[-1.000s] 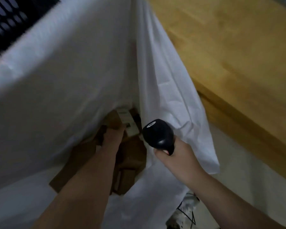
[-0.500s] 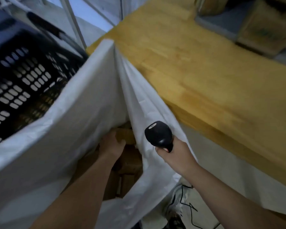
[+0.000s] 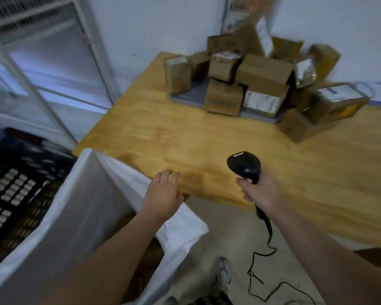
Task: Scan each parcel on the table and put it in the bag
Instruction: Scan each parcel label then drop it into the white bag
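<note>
The right hand (image 3: 260,192) grasped the scanner (image 3: 244,166) at centre; the left hand (image 3: 163,194) hovered loose-fingered over the white bag (image 3: 86,205), lower left. The parcels (image 3: 251,80) lay piled on the counter (image 3: 185,133), upper right.

table (image 3: 207,137): smooth wood | parcels (image 3: 262,71): matt cardboard | scanner (image 3: 244,166): glossy black plastic
</note>
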Action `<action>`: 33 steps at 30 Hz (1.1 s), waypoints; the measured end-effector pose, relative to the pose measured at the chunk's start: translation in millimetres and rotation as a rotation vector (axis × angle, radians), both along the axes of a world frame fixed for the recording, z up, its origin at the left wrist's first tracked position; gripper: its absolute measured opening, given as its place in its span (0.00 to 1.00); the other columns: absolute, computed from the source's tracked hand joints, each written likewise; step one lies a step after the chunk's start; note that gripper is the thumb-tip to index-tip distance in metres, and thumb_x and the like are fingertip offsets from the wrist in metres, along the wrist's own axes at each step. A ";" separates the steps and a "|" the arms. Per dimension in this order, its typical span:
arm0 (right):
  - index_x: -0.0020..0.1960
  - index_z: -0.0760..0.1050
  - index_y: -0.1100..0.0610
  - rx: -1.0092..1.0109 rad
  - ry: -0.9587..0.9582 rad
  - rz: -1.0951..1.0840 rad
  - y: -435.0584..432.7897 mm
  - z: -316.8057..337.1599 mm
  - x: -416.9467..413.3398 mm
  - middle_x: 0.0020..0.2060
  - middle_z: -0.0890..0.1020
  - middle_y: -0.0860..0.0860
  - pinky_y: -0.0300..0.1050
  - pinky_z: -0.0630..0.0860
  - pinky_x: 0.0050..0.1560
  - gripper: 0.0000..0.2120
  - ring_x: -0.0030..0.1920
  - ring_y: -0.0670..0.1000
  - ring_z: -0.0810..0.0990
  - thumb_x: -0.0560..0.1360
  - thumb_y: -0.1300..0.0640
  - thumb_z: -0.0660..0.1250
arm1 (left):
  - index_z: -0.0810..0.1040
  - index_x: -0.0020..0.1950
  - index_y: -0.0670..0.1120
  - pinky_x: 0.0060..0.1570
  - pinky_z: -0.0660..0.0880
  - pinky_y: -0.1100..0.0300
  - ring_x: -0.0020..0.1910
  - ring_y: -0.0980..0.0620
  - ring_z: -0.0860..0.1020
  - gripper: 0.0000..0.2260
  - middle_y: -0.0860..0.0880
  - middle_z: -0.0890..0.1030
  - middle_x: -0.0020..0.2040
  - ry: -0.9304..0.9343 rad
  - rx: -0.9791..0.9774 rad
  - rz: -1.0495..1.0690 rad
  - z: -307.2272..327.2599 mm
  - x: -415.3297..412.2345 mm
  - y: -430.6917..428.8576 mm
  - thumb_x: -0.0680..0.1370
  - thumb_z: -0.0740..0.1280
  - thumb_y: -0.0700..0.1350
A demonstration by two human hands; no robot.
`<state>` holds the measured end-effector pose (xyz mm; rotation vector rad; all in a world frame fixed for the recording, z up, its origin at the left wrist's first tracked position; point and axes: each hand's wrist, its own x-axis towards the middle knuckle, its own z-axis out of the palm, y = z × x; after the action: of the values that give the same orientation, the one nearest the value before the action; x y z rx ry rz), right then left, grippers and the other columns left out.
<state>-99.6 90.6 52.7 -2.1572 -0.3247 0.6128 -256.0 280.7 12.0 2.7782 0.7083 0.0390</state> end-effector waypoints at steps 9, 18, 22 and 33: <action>0.49 0.75 0.61 0.195 -0.036 -0.201 -40.2 46.6 117.5 0.35 0.79 0.55 0.44 0.76 0.36 0.07 0.33 0.51 0.78 0.76 0.58 0.69 | 0.62 0.75 0.49 0.66 0.65 0.53 0.70 0.45 0.63 0.24 0.45 0.64 0.72 -0.085 0.103 -0.168 65.3 159.9 -25.2 0.80 0.61 0.51; 0.45 0.75 0.59 0.245 -0.113 -0.253 -52.9 84.4 254.9 0.31 0.79 0.54 0.42 0.76 0.32 0.06 0.30 0.50 0.78 0.76 0.56 0.68 | 0.61 0.75 0.48 0.66 0.65 0.52 0.68 0.44 0.63 0.24 0.46 0.64 0.71 -0.091 0.097 -0.183 92.4 311.8 -52.1 0.80 0.61 0.51; 0.48 0.76 0.60 0.237 -0.117 -0.216 -53.4 87.8 293.0 0.31 0.80 0.54 0.42 0.77 0.32 0.07 0.29 0.49 0.79 0.76 0.56 0.68 | 0.62 0.74 0.47 0.63 0.68 0.52 0.66 0.43 0.65 0.25 0.45 0.65 0.69 -0.081 0.090 -0.119 91.5 353.5 -55.8 0.79 0.63 0.50; 0.50 0.77 0.63 0.324 -0.008 -0.251 -12.1 79.7 349.2 0.32 0.78 0.54 0.34 0.74 0.26 0.09 0.25 0.45 0.77 0.76 0.57 0.68 | 0.48 0.78 0.49 0.73 0.55 0.48 0.75 0.42 0.54 0.43 0.42 0.54 0.76 0.043 0.326 -0.208 96.1 449.5 -2.5 0.73 0.71 0.56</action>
<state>249.6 78.5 132.5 -1.8508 -0.1413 0.3799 193.5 278.2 108.1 3.1590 0.4513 0.0585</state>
